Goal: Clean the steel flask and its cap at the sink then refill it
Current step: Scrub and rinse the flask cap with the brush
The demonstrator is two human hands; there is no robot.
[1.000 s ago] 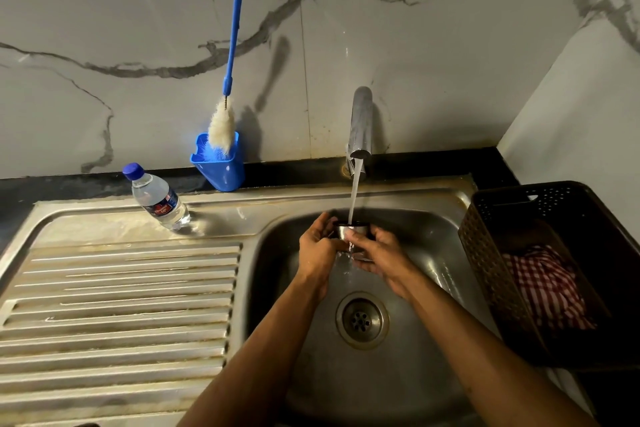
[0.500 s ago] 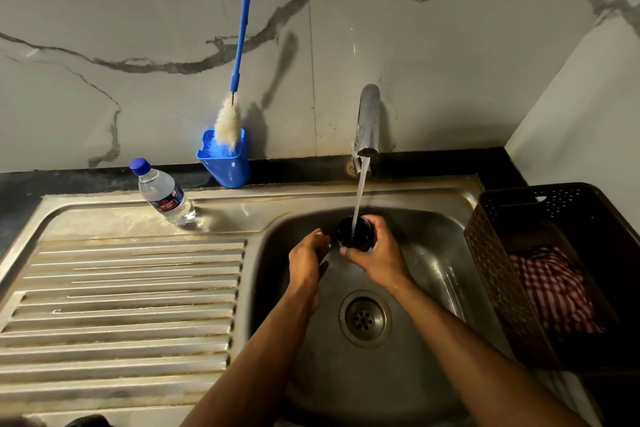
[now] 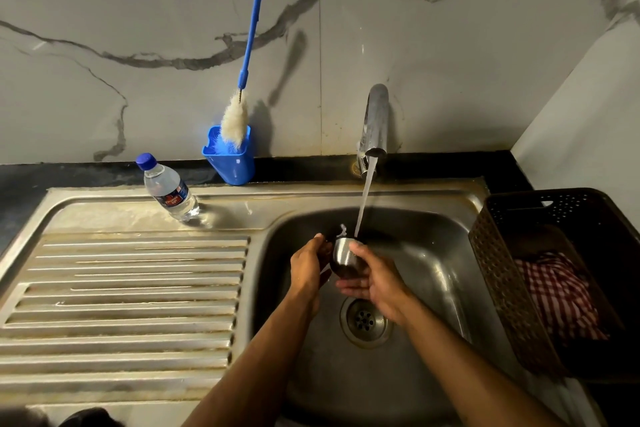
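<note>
Cap (image 3: 343, 258) held by both hands mid-basin (image 3: 433, 246), under tap stream (image 3: 363, 204).

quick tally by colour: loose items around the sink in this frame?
Blue: 2, bottle brush, brush holder
Steel: 1, cap
Clear: 1, water bottle
Dark brown: 1, basket
Red-and-white check: 1, cloth
Total: 6

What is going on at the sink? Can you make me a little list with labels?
place: steel sink with ribbed draining board
water: running from the chrome tap
held thing: small round steel cap, under the stream
left hand: holds the cap's left side
right hand: cups the cap from the right
behind: blue bottle brush in blue holder, clear plastic water bottle
right side: dark basket with checked cloth
</note>
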